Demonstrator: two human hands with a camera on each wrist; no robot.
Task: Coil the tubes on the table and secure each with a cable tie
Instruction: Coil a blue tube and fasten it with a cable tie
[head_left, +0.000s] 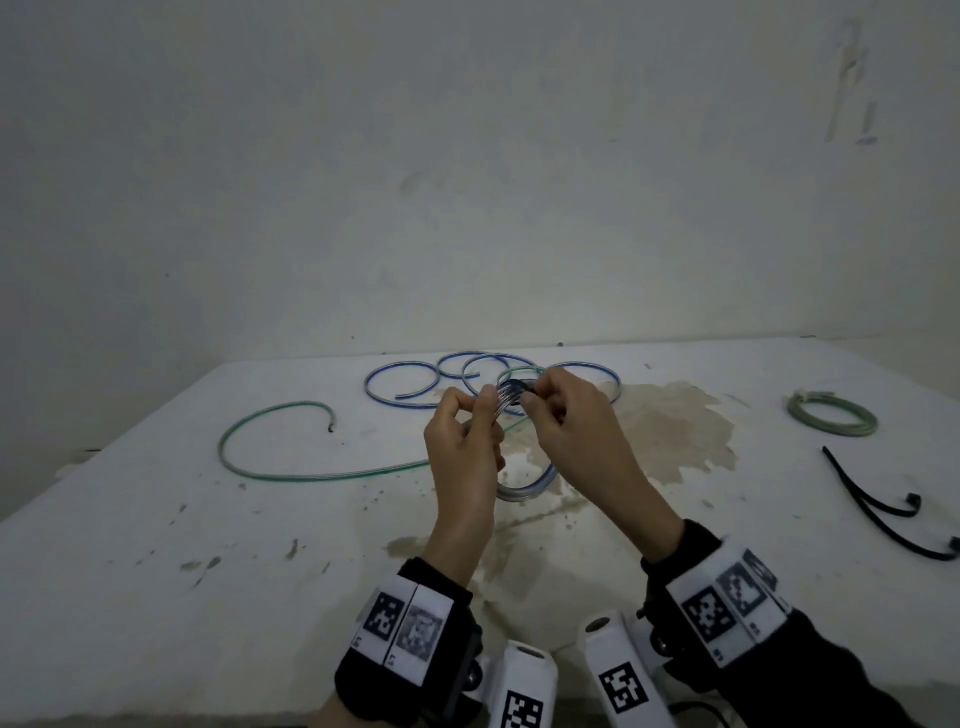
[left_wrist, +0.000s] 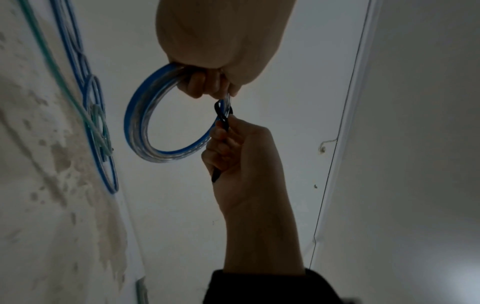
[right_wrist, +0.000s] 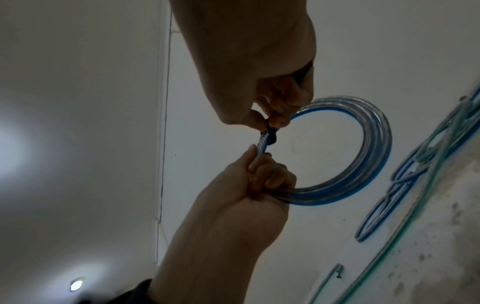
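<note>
Both hands raised above the white bench (head_left: 156, 519), meeting over its middle. Left hand (head_left: 464, 457) curled round the coiled blue tube (left_wrist: 145, 123), fingers (right_wrist: 270, 176) wrapped over the bundled turns at one side of the ring, thumb pressed along the strands toward the tie. Right hand (head_left: 582, 441) just beside it, thumb and fingertips pinching the black cable tie (left_wrist: 223, 115) where it loops round the coil's strands; tail of the tie running down through the closed fingers and poking out below them in the left wrist view. Coil held upright in the air between the two hands, its lower arc hanging below the left hand, clear of the bench. Tie sitting in the short stretch of tube between the two grips, touching the right fingertips and close to the left thumb. On the bench behind the hands, loose blue tube (head_left: 400, 384) in several open loops, tangled with a loose green tube (head_left: 270, 467) that sweeps out to the left and ends in a hook. Far right, a coiled green tube (head_left: 831, 415) lying flat, and nearer the edge two spare black cable ties (head_left: 878, 509) crossing each other. Brownish stain (head_left: 675, 431) spread over the bench to the right of the hands.
</note>
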